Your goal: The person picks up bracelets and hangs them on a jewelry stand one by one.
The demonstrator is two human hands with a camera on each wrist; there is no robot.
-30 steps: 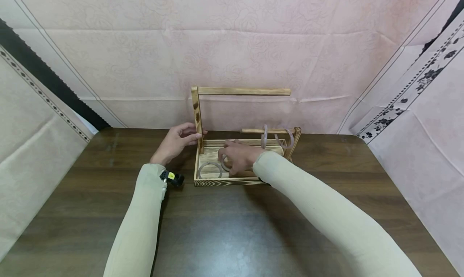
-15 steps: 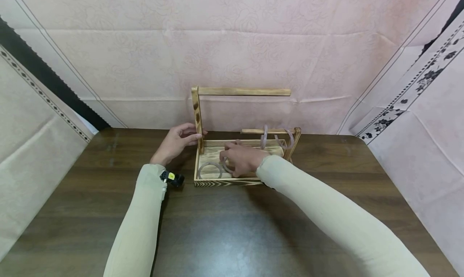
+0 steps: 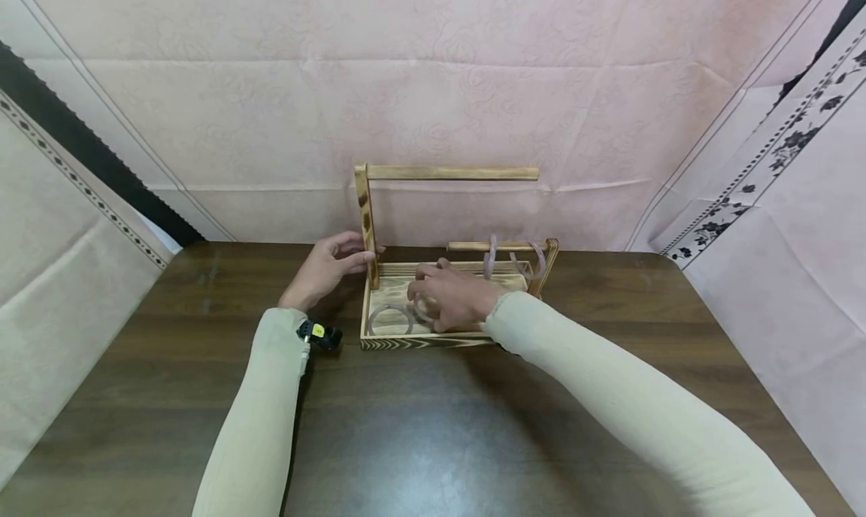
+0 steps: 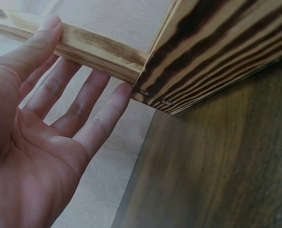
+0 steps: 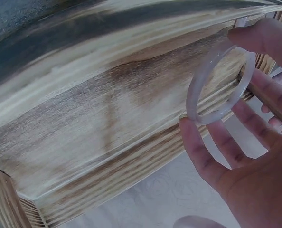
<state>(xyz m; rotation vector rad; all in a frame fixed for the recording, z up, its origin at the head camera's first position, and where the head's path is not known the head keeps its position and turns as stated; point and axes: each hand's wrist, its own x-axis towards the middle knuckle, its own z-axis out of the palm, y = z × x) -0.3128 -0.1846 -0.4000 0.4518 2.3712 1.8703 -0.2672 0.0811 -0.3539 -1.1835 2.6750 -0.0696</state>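
My left hand (image 3: 326, 267) pinches the wooden post (image 3: 366, 220) at the left end of a stand, low down near its tray. In the left wrist view, the thumb lies on one face of the post and the fingers reach behind it. Over the wooden tray (image 3: 419, 343), my right hand (image 3: 455, 295) holds a pale translucent bangle (image 5: 194, 90) by its edge, thumb on one side and fingertips on the other. Another bangle (image 3: 391, 306) lies flat in the tray's left part. Two lilac bangles, one upright (image 3: 490, 258) and one slanted (image 3: 540, 260), hang on the short lower bar (image 3: 467, 246).
A longer bar (image 3: 453, 173) runs rightward from the post's top, its right end free. The slanted right post (image 3: 545, 269) carries the lower bar. The stand sits near the back edge of a brown wooden table (image 3: 379, 427), with a pale patterned cloth (image 3: 271, 111) behind.
My right hand has shifted slightly to the right inside the tray, with the bangle. The left hand keeps its hold on the post. The head view has tilted a little.
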